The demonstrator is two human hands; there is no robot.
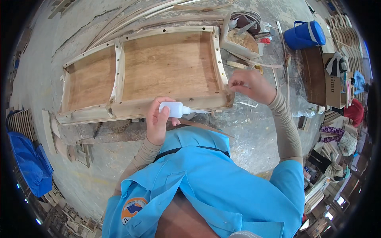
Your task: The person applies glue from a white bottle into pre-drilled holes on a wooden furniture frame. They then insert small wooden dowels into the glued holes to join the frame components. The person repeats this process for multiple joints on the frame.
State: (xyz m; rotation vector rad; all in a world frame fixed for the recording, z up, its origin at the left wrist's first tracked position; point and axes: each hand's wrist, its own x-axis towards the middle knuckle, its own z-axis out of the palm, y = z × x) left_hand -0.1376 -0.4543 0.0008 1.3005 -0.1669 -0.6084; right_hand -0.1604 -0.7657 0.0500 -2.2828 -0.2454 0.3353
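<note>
My left hand (157,122) is wrapped round a white squeeze bottle (173,109), which lies sideways in front of the near rail with its thin clear nozzle toward the right. A wooden frame with a plywood panel (166,65) rests before me; one crossbar (118,71) divides it, and dark round holes dot its rails. Over the frame's near right corner is my right hand (252,84), its fingers bent and pinched together. Whatever may be between those fingertips is too small to make out.
Beyond the right end sits a plastic tub (241,41) with tan material, near a red-capped item (264,41). A blue cooler jug (304,35) and a cardboard box (333,85) are farther right. Long wood strips (158,10) lie behind; a blue bag (29,162) is at left.
</note>
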